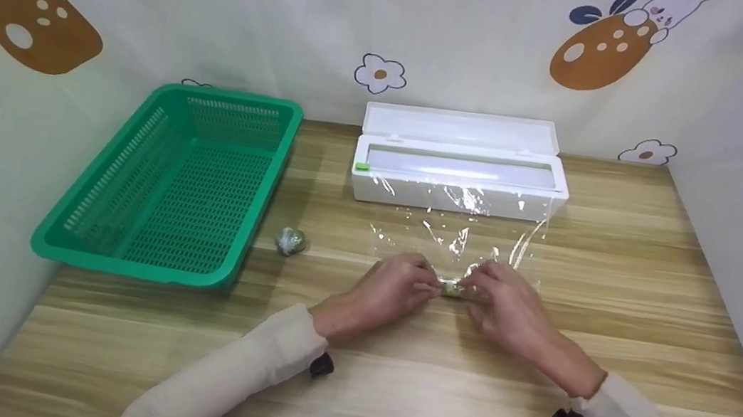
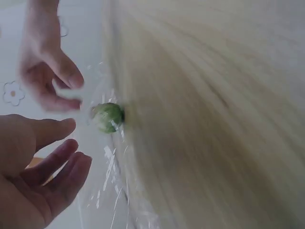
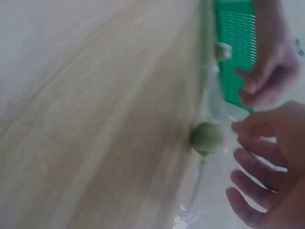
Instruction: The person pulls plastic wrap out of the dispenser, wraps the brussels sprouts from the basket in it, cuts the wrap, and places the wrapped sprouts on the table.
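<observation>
L hand (image 1: 397,285) & R hand (image 1: 508,305) — fingers apart, none clamped on green veg (image 2: 108,118) — wrap (image 1: 461,238) may bunch w/ uneven tugs.

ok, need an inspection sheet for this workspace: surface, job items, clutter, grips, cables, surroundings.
Surface: wood-grain tabletop.
Job items: white film box, lid up; clear film drawn out toward the person; green ball at the film's near end; film-wrapped ball between the hands and the green basket.
Clutter: nothing seen.
Grips: left grip and right grip on either side of the green ball, thumb and fingertips apart on each.
Cables: nothing seen.
Surroundings: patterned cloth behind and at both sides.
</observation>
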A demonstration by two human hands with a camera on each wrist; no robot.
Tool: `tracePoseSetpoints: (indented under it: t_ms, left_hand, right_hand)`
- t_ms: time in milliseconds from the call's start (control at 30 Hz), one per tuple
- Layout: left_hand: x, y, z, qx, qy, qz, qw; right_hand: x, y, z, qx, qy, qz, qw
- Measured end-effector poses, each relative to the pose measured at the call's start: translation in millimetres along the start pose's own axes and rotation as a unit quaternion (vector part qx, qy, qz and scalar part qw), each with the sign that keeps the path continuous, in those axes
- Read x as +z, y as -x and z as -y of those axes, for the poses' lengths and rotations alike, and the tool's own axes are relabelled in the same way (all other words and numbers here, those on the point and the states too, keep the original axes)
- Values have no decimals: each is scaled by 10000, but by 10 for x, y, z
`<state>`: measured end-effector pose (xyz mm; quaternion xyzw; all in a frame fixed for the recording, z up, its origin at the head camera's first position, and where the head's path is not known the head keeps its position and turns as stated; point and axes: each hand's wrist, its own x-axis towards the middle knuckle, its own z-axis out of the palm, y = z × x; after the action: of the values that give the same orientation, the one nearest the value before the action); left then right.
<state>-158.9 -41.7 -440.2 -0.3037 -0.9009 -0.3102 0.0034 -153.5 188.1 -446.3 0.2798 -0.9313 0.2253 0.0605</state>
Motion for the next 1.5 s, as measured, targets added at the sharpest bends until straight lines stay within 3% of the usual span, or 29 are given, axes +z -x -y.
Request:
tracePoseSetpoints:
  t_ms: [233, 567, 733, 900, 1200, 1500]
  left_hand:
    - [144, -249, 80, -224, -521, 434, 9974]
    - [196, -542, 221, -316, -999, 254, 9942]
    - [156, -670, 257, -496, -726, 260, 9958]
    - [137, -740, 308, -792, -239, 374, 9959]
    - [94, -848, 436, -1059, 135, 598, 9925]
    - [114, -967, 453, -1197, -113, 74, 9927]
  right_hand:
    - [127, -97, -99, 202, 94, 247, 9994]
    - [168, -338, -285, 470, -148, 357, 9981]
    - [188, -439, -342, 455, -563, 4, 9974]
    - [166, -516, -352, 715, -869, 152, 9935]
    - [185, -669, -360, 952, -719, 117, 9928]
    - [198, -828, -432, 1151, -584, -170, 9915]
